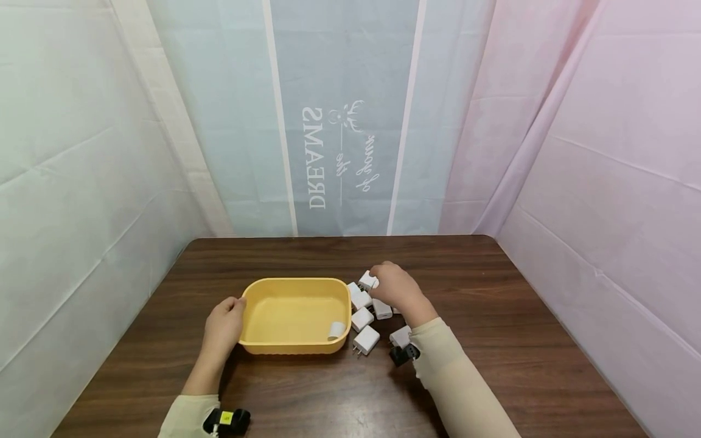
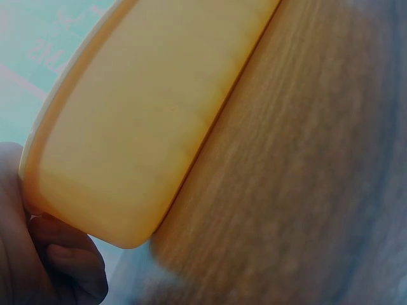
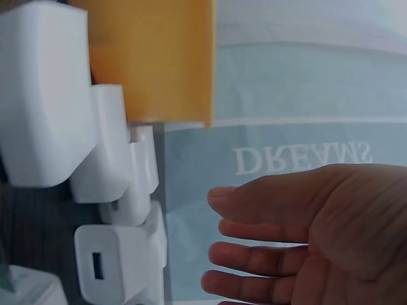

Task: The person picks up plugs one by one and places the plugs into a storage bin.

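Observation:
A yellow plastic tub (image 1: 296, 347) stands on the table, with one white piece (image 1: 336, 330) inside at its near right corner. My left hand (image 1: 223, 325) grips the tub's left end; in the left wrist view its fingers (image 2: 76, 267) curl below the rim. Several white USB wall chargers (image 1: 366, 339) lie in a loose group along the tub's right side, some with two prongs showing. Over the far part of this group reaches my right hand (image 1: 400, 292), beside the farthest charger (image 1: 367, 280). The right wrist view shows its thumb and fingers extended with nothing between them.
Another charger (image 1: 401, 336) lies nearer me, partly behind the right wrist's black camera (image 1: 404, 353). The dark wooden table (image 1: 328, 389) ends at a hanging cloth (image 1: 339, 73) at the back, with pale cloth walls on both sides.

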The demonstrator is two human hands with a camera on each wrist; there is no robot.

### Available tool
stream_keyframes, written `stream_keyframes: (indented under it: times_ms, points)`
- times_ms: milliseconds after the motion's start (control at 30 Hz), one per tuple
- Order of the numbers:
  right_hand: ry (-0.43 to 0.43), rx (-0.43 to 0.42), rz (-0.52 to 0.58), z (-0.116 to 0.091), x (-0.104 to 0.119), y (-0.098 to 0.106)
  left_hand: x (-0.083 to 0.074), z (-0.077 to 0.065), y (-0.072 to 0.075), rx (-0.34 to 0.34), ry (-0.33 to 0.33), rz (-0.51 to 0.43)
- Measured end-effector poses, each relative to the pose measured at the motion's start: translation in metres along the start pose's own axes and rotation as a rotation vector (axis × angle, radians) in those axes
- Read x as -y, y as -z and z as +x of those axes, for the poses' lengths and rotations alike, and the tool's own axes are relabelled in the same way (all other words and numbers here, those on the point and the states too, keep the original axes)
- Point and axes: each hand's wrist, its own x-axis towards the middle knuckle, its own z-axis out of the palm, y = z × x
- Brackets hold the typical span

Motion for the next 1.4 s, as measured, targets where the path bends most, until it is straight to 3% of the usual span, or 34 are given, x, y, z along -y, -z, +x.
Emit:
stream_keyframes:
  times_ms: [533,733,1400]
  points:
    - [-0.115,0.001,0.037,0.016,-0.030,-0.015,-0.002,0.001,0.001,0.026,0.027,-0.029]
    - [-0.109,0.023,0.054,0.022,-0.037,-0.023,-0.001,0.002,0.001,0.019,0.025,-0.016]
    - [-0.143,0.030,0.072,0.029,-0.034,-0.021,-0.007,0.004,0.005,0.032,0.038,-0.014]
